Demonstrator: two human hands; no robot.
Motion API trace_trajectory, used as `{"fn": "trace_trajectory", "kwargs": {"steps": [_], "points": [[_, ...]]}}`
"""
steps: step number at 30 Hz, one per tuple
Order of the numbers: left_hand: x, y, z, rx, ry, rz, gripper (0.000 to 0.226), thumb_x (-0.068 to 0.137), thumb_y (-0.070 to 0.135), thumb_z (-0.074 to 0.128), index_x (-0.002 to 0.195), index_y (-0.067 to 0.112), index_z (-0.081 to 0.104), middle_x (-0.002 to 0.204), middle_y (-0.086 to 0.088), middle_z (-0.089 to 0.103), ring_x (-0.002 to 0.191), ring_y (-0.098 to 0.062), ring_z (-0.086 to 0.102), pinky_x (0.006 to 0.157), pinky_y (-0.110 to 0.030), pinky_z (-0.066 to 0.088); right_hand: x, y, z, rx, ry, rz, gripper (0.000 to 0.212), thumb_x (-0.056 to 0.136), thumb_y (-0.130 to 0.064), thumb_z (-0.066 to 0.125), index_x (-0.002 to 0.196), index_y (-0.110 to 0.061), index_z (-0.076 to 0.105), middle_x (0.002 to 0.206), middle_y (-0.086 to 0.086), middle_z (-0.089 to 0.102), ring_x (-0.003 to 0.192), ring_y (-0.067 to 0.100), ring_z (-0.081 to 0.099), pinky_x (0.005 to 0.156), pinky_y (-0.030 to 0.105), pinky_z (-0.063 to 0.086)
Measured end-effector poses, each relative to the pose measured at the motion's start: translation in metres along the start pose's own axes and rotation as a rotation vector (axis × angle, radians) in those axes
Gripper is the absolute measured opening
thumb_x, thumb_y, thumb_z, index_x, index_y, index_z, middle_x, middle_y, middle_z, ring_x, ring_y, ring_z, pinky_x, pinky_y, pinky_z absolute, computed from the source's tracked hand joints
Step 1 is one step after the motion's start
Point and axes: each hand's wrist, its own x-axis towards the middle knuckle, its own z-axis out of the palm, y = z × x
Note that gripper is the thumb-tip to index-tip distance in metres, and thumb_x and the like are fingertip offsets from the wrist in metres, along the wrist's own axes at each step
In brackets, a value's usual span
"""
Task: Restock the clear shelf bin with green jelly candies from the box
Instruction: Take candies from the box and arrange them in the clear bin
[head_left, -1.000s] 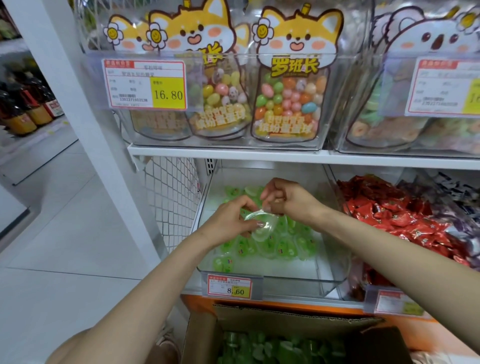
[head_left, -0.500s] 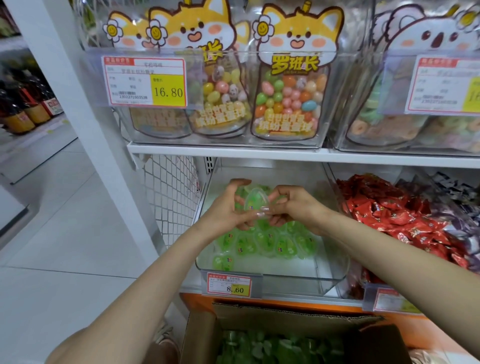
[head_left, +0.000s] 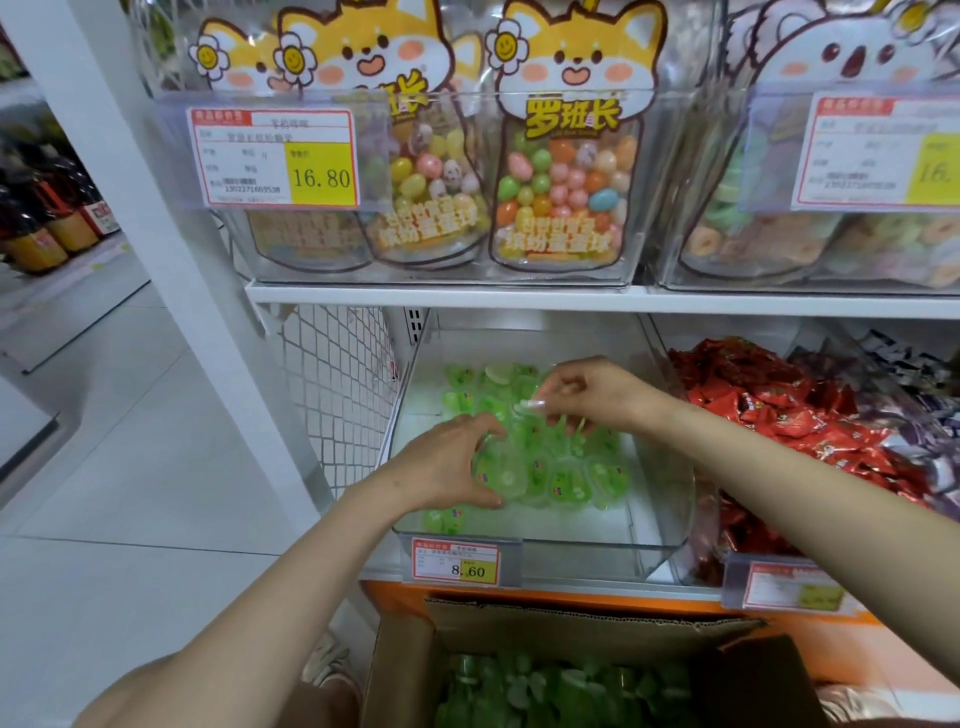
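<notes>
The clear shelf bin (head_left: 670, 525) on the lower shelf holds a loose layer of green jelly candies (head_left: 571, 475) across its middle and back. My left hand (head_left: 441, 470) is inside the bin at its left and grips a green jelly cup in clear plastic (head_left: 501, 470). Further back, my right hand (head_left: 597, 392) hovers over the candies and pinches a small clear plastic piece (head_left: 531, 406) between thumb and fingers. Below the shelf, the open cardboard box (head_left: 519, 621) shows more green jelly candies (head_left: 545, 691).
A price tag reading 8.60 (head_left: 456, 564) clips to the bin's front. Red-wrapped sweets (head_left: 769, 410) fill the bin to the right. A white wire mesh panel (head_left: 337, 384) stands to the left. Bins of candy pouches (head_left: 566, 192) sit on the shelf above.
Both hands held one jelly cup together, raised above the bin. They have since separated: the left hand dropped low to the bin's left with the cup, and the right hand stayed higher with a clear piece.
</notes>
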Motion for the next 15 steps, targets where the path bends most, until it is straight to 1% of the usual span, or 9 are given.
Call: {"fn": "trace_trajectory", "kwargs": {"steps": [3, 6, 9, 11, 14, 15], "points": [[0.0, -0.003, 0.008, 0.105, -0.153, 0.007, 0.07, 0.073, 0.037, 0.075, 0.132, 0.022, 0.04, 0.119, 0.002, 0.044, 0.095, -0.01, 0.041, 0.079, -0.024, 0.038, 0.005, 0.006, -0.009, -0.004, 0.073, -0.008, 0.009, 0.084, -0.021, 0.069, 0.083, -0.015, 0.062, 0.066, -0.001, 0.064, 0.041, 0.001, 0.053, 0.043, 0.014, 0.043], [0.004, -0.002, 0.015, 0.098, -0.248, 0.02, 0.063, 0.078, 0.032, 0.072, 0.132, 0.017, 0.042, 0.123, -0.002, 0.047, 0.097, -0.011, 0.043, 0.081, -0.023, 0.04, 0.007, 0.013, -0.006, -0.064, 0.042, 0.002, 0.006, 0.086, -0.016, 0.067, 0.082, -0.016, 0.062, 0.066, -0.001, 0.063, 0.042, 0.001, 0.053, 0.043, 0.014, 0.044], [0.007, -0.001, 0.016, 0.078, -0.28, 0.033, 0.062, 0.079, 0.028, 0.071, 0.132, 0.015, 0.043, 0.125, -0.004, 0.049, 0.103, -0.014, 0.047, 0.085, -0.025, 0.043, 0.01, 0.019, -0.004, -0.164, 0.05, -0.005, 0.013, 0.085, -0.016, 0.067, 0.074, -0.02, 0.061, 0.066, -0.002, 0.063, 0.05, 0.008, 0.056, 0.046, 0.017, 0.046], [0.008, -0.003, 0.016, 0.077, -0.308, 0.026, 0.062, 0.08, 0.027, 0.071, 0.133, 0.015, 0.042, 0.126, -0.004, 0.049, 0.108, -0.017, 0.048, 0.089, -0.027, 0.044, 0.013, 0.021, -0.003, -0.218, 0.082, -0.018, 0.01, 0.084, -0.014, 0.068, 0.077, -0.018, 0.063, 0.065, -0.005, 0.062, 0.055, 0.012, 0.057, 0.046, 0.015, 0.046], [0.007, -0.008, 0.019, 0.161, -0.313, 0.01, 0.06, 0.081, 0.028, 0.069, 0.133, 0.019, 0.04, 0.123, -0.005, 0.048, 0.112, -0.019, 0.043, 0.093, -0.031, 0.042, 0.018, 0.023, -0.003, -0.283, 0.1, -0.044, 0.012, 0.083, -0.013, 0.069, 0.076, -0.021, 0.064, 0.063, -0.01, 0.06, 0.06, 0.015, 0.06, 0.057, 0.018, 0.049], [0.007, -0.009, 0.02, 0.184, -0.302, 0.001, 0.061, 0.081, 0.029, 0.069, 0.133, 0.021, 0.04, 0.121, -0.004, 0.047, 0.113, -0.019, 0.042, 0.093, -0.031, 0.041, 0.019, 0.023, -0.003, -0.296, 0.099, -0.047, 0.013, 0.083, -0.013, 0.068, 0.075, -0.021, 0.063, 0.062, -0.011, 0.06, 0.059, 0.015, 0.06, 0.058, 0.017, 0.048]]}}
